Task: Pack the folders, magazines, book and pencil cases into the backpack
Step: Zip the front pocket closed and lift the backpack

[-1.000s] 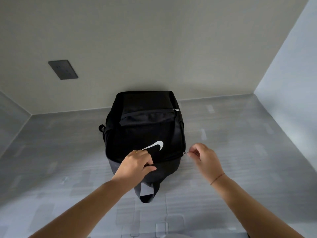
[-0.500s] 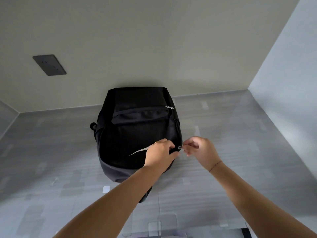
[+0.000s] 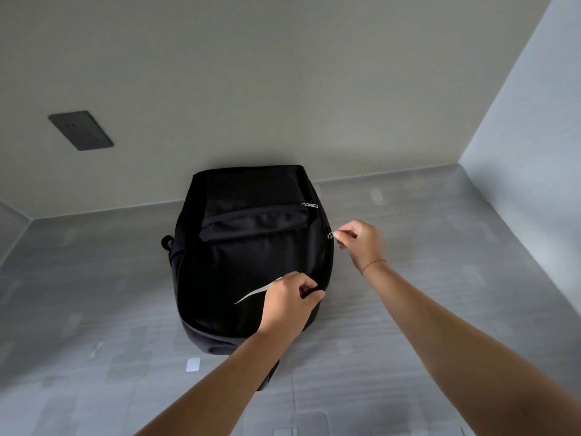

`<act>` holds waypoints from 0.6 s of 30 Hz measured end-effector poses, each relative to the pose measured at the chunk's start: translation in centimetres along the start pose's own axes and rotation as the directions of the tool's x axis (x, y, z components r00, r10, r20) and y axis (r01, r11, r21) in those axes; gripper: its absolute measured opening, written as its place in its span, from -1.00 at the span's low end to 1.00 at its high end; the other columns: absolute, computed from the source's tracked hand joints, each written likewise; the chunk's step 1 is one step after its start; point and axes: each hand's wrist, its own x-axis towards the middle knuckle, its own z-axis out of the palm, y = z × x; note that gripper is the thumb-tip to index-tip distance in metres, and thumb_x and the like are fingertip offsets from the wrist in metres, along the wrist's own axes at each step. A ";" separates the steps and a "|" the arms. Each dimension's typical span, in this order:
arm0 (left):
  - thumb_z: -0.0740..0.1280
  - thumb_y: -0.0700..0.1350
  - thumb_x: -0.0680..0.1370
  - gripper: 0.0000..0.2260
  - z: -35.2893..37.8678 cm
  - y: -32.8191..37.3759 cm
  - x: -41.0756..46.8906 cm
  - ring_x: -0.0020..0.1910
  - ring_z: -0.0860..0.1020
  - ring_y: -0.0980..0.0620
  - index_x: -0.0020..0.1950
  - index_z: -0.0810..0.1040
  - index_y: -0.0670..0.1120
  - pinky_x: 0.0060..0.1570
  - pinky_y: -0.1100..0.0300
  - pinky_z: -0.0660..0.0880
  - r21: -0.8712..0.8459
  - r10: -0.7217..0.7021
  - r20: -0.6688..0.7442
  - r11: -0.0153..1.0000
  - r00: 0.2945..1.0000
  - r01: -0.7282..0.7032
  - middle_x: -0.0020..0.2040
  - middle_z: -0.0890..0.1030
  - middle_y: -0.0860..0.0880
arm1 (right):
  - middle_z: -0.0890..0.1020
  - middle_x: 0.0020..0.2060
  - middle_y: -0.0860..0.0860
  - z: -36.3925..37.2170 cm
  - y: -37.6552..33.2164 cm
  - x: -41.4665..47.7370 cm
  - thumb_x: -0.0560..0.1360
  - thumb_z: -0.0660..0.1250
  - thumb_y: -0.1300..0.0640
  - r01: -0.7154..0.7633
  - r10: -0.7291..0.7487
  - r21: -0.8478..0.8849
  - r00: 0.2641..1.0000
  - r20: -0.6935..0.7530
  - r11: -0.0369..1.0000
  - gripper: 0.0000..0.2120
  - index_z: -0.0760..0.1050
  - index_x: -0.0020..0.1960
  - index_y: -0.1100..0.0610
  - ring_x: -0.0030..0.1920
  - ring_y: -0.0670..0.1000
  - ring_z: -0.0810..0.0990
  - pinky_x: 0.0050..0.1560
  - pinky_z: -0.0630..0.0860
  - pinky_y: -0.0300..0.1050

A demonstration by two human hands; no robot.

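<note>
A black backpack [image 3: 245,256] with a white swoosh lies flat on the grey surface, its top towards me. My left hand [image 3: 290,302] pinches the fabric at the bag's near right edge, covering part of the swoosh. My right hand [image 3: 361,242] pinches the silver zipper pull [image 3: 330,235] on the bag's right side, about halfway up. A second zipper pull [image 3: 309,205] sits at the right end of the front pocket. No folders, magazines, book or pencil cases are in view.
The grey surface [image 3: 440,309] meets a beige wall behind the bag and a pale wall on the right. A dark socket plate [image 3: 80,130] is on the back wall at left. A small white sticker [image 3: 193,364] lies near the bag's near end.
My right hand has drawn the zipper pull along the bag's right side, away from me. My left hand shifted from the swoosh to the bag's right edge and stays gripping there.
</note>
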 end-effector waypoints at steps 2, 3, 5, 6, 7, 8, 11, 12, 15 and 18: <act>0.45 -0.04 0.43 -0.91 0.0 -0.1 0.0 -0.28 0.50 0.14 -0.13 0.61 -0.02 -0.20 0.24 0.53 -0.001 0.001 0.008 1.000 1.000 -0.001 -0.27 0.52 0.13 | 0.60 -0.44 0.00 0.3 -0.2 1.3 0.41 0.41 0.18 -0.004 0.004 -0.016 1.000 -0.015 1.000 -0.92 0.56 -0.23 0.15 -0.43 -0.10 0.58 -0.29 0.47 -0.25; 0.45 -0.03 0.43 -0.90 0.1 -0.1 -0.1 -0.28 0.50 0.14 -0.13 0.61 -0.02 -0.20 0.24 0.53 -0.003 0.003 0.008 1.000 1.000 -0.003 -0.27 0.52 0.13 | 0.59 -0.44 0.00 0.5 -0.2 1.9 0.41 0.41 0.18 -0.004 0.004 -0.027 1.000 -0.011 1.000 -0.92 0.55 -0.24 0.15 -0.43 -0.11 0.58 -0.29 0.48 -0.26; 0.45 -0.03 0.43 -0.90 0.1 -0.1 -0.1 -0.28 0.50 0.12 -0.14 0.61 -0.03 -0.19 0.20 0.53 -0.010 0.003 -0.006 1.000 1.000 -0.003 -0.27 0.55 0.10 | 0.61 -0.43 0.03 0.8 -0.3 2.7 0.39 0.42 0.18 0.000 0.000 -0.048 1.000 0.009 0.999 -0.92 0.55 -0.25 0.14 -0.36 0.03 0.63 -0.21 0.53 -0.15; 0.45 -0.03 0.43 -0.89 0.1 -0.1 0.0 -0.28 0.51 0.11 -0.14 0.61 -0.04 -0.19 0.18 0.53 -0.017 0.001 -0.016 1.000 1.000 -0.002 -0.26 0.56 0.08 | 0.61 -0.42 0.05 1.1 -0.2 2.9 0.39 0.43 0.18 -0.001 0.002 -0.058 1.000 0.017 0.998 -0.92 0.55 -0.25 0.14 -0.32 0.10 0.64 -0.18 0.55 -0.09; 0.45 -0.03 0.43 -0.88 0.1 -0.2 0.0 -0.27 0.51 0.11 -0.13 0.61 -0.05 -0.19 0.17 0.53 -0.023 -0.001 -0.019 1.000 1.000 0.000 -0.25 0.57 0.07 | 0.61 -0.42 0.05 1.3 0.0 3.0 0.39 0.42 0.17 -0.002 0.003 -0.064 1.000 0.020 0.998 -0.91 0.54 -0.25 0.14 -0.31 0.12 0.65 -0.16 0.55 -0.06; 0.45 -0.03 0.43 -0.87 0.1 -0.3 0.0 -0.27 0.52 0.10 -0.12 0.62 -0.05 -0.18 0.16 0.53 -0.028 0.000 -0.014 1.000 1.000 -0.001 -0.24 0.58 0.06 | 0.62 -0.41 0.07 1.5 0.1 3.0 0.40 0.42 0.16 -0.014 0.015 -0.067 1.000 0.016 0.998 -0.91 0.54 -0.25 0.14 -0.32 0.11 0.64 -0.16 0.55 -0.05; 0.44 -0.02 0.44 -0.86 -0.1 -0.7 -0.4 -0.23 0.52 0.12 -0.07 0.63 -0.04 -0.12 0.15 0.53 -0.068 0.002 0.038 0.998 0.999 0.000 -0.20 0.58 0.06 | 0.62 -0.41 0.07 2.1 0.7 2.4 0.40 0.43 0.16 -0.056 0.056 -0.015 0.998 -0.003 0.998 -0.89 0.55 -0.20 0.20 -0.49 -0.14 0.59 -0.18 0.57 -0.03; 0.44 -0.01 0.44 -0.86 -0.4 -1.0 -0.6 -0.21 0.52 0.13 -0.06 0.62 -0.02 -0.11 0.15 0.53 -0.090 0.006 0.048 0.996 0.999 -0.002 -0.19 0.58 0.08 | 0.61 -0.39 0.05 2.2 0.8 2.0 0.40 0.43 0.14 -0.075 0.075 0.005 0.997 -0.008 0.997 -0.86 0.55 -0.16 0.22 -0.51 -0.17 0.57 -0.18 0.56 -0.04; 0.44 0.04 0.42 -0.79 -2.2 -3.3 -1.5 -0.05 0.48 0.19 0.02 0.60 0.05 0.03 0.20 0.45 0.040 0.020 -0.083 0.999 0.996 -0.016 -0.08 0.56 0.16 | 0.63 -0.26 0.07 2.1 0.8 0.6 0.42 0.41 -0.01 -0.201 0.199 0.060 0.979 0.042 0.978 -0.69 0.52 -0.03 0.23 -0.39 -0.03 0.60 -0.25 0.54 -0.11; 0.49 0.03 0.36 -0.55 -4.8 -6.6 -2.6 0.21 0.39 -0.01 0.21 0.50 0.01 0.23 -0.02 0.32 0.175 -0.090 -0.480 0.965 0.873 0.196 0.20 0.47 0.03 | 0.65 -0.24 0.13 2.1 0.5 -1.4 0.44 0.36 -0.12 -0.310 0.304 0.009 0.936 0.180 0.951 -0.58 0.57 -0.06 0.27 -0.29 0.06 0.63 -0.24 0.61 -0.08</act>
